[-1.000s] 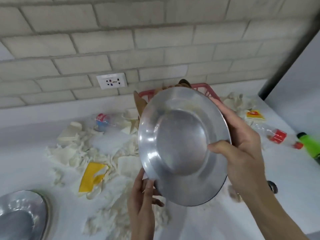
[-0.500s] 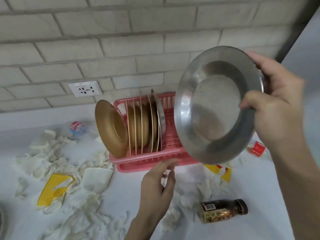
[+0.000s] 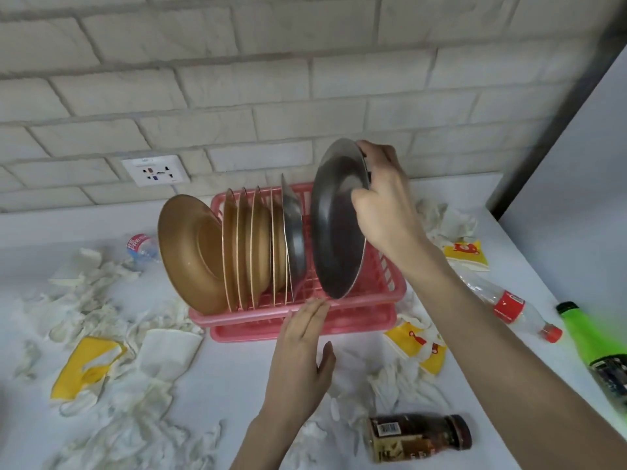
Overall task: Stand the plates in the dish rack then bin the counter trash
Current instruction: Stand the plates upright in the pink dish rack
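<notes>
- crumpled paper (image 3: 84,293) and a yellow wrapper (image 3: 84,368) lie left of the pink dish rack (image 3: 254,317).
- brown plates (image 3: 193,245) stand in the rack's left half, with a steel plate (image 3: 295,245) just right of them.
- the left hand (image 3: 302,361) is in front of the rack, fingers straight, holding nothing, tips by its front rim.
- the right hand (image 3: 386,205), over the rack's right half, grips the top rim of a second steel plate (image 3: 336,232), which is on edge with its bottom at the rack's front wall.
- a clear bottle (image 3: 505,303) and a green bottle (image 3: 593,340) lie right of the rack.

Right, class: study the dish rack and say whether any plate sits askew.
The brown plate at the pink dish rack's left end leans outward past the rim; the other brown plates stand upright.
</notes>
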Motion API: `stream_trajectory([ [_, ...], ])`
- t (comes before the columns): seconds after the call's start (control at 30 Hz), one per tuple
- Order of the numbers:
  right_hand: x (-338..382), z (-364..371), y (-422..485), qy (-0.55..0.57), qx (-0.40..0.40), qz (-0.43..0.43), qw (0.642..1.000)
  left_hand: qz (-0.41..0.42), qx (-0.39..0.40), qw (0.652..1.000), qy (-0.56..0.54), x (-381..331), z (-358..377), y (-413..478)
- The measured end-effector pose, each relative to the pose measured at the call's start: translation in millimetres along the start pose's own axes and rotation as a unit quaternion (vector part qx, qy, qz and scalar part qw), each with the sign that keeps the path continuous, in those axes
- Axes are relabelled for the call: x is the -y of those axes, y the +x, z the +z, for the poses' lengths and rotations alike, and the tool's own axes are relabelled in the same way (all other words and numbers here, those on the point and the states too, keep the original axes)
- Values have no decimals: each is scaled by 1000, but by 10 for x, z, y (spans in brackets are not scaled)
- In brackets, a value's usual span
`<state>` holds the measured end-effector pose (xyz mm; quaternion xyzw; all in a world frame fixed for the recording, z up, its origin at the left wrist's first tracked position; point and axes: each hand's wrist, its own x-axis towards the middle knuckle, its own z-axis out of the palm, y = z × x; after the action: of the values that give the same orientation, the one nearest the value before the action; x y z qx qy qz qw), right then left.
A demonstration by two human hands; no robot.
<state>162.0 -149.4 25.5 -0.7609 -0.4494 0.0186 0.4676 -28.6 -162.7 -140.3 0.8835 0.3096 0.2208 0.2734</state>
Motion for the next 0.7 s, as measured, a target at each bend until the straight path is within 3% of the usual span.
stream_trajectory([
  [0.37,-76,505,68,-156,89,-29,983,-6,-15,999,-35,-21,18,-43],
  [0.7,-193,804,44,-133,106,-39,985,-27,-32,994,-104,-113,13,-43],
])
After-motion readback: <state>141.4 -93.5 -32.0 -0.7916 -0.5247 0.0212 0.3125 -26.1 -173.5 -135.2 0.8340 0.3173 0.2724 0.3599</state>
